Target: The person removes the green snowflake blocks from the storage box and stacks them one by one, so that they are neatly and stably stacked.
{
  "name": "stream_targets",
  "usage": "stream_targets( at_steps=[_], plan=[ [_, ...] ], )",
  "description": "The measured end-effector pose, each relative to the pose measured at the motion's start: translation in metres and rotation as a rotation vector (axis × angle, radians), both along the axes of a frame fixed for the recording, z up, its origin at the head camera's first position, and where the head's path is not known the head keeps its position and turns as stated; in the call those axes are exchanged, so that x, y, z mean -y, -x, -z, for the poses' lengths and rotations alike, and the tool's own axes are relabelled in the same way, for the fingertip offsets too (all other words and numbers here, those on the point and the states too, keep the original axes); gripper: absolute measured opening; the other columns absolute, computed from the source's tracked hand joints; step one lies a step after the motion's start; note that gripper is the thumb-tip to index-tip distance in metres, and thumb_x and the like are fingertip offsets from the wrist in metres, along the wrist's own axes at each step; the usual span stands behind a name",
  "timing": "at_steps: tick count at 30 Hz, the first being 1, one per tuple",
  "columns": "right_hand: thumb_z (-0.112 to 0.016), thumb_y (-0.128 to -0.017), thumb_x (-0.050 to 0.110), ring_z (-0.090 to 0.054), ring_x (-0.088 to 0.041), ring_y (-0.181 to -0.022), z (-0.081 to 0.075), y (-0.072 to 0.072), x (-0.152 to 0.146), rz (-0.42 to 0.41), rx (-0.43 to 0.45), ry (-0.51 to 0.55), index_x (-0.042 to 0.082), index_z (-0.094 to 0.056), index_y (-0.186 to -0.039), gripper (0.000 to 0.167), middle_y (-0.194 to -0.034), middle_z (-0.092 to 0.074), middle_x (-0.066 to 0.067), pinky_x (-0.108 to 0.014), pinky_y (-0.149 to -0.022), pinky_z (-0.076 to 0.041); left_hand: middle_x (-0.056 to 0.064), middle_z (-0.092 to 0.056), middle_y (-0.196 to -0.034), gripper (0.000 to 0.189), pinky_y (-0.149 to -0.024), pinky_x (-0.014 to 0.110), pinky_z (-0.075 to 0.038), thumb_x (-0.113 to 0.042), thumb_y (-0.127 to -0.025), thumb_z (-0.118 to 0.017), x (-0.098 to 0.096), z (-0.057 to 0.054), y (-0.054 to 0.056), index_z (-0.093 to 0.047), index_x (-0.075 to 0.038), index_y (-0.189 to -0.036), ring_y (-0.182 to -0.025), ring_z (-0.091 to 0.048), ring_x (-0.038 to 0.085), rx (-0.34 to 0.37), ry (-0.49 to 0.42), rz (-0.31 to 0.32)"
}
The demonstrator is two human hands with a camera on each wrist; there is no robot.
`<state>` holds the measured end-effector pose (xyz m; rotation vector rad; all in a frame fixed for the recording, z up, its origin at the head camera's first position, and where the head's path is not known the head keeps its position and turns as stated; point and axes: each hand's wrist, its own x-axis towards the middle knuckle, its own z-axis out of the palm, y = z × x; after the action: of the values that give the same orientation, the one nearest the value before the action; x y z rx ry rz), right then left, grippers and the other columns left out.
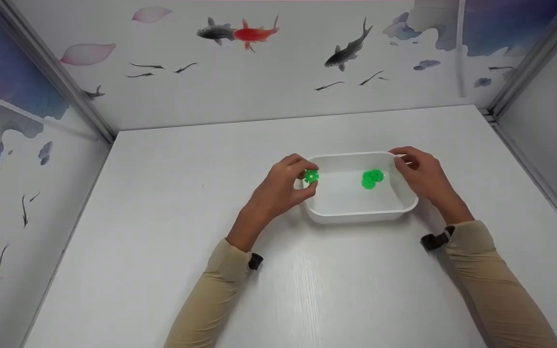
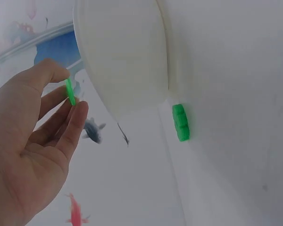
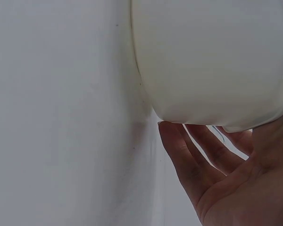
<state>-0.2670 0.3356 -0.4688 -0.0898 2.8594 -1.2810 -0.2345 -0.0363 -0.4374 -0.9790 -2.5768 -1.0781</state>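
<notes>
Treat the bright-green, scalloped plastic disc [image 1: 311, 176], held up at the left end of the white, rounded-rectangular plastic tub [image 1: 360, 218] in the pinch of the left hand [image 1: 281, 186], as probably light, stiff, hard to break and slightly slick, best taken by opposite notched edges. Note matching green discs [image 1: 372, 178] inside the tub, gripped at the far right corner by the right hand [image 1: 421, 174], and another green scalloped piece [image 2: 181, 122] on the white surface [image 1: 162, 217] near the left end.
</notes>
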Motion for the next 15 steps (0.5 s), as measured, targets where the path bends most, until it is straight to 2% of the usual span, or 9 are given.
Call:
stream_targets(
  at_steps=[9,15],
  plan=[
    [-0.053,-0.113,0.041,-0.063,-0.043,-0.131,0.0,-0.002,-0.002,0.023,0.028,-0.004,0.016,-0.059,-0.154,0.047,-0.145,-0.064,-0.024,-0.062,-0.113,-0.051,0.012,-0.07,-0.12,0.031,-0.094,0.035,-0.065,-0.013,-0.098,-0.079,0.016,0.005,0.002,-0.074,-0.003,-0.126,-0.103,-0.073,0.022,0.053,-0.007,-0.048],
    [-0.053,-0.114,0.041,-0.064,-0.042,-0.129,0.0,0.0,0.0,0.011,0.022,-0.001,0.016,-0.059,-0.154,0.048,-0.145,-0.064,-0.023,-0.06,-0.112,-0.052,0.012,-0.07,-0.117,0.03,-0.093,0.038,-0.066,-0.012,-0.097,-0.079,0.03,0.013,0.0,-0.074,-0.002,-0.125,-0.101,-0.072,0.023,0.074,-0.013,-0.063]
  ],
)
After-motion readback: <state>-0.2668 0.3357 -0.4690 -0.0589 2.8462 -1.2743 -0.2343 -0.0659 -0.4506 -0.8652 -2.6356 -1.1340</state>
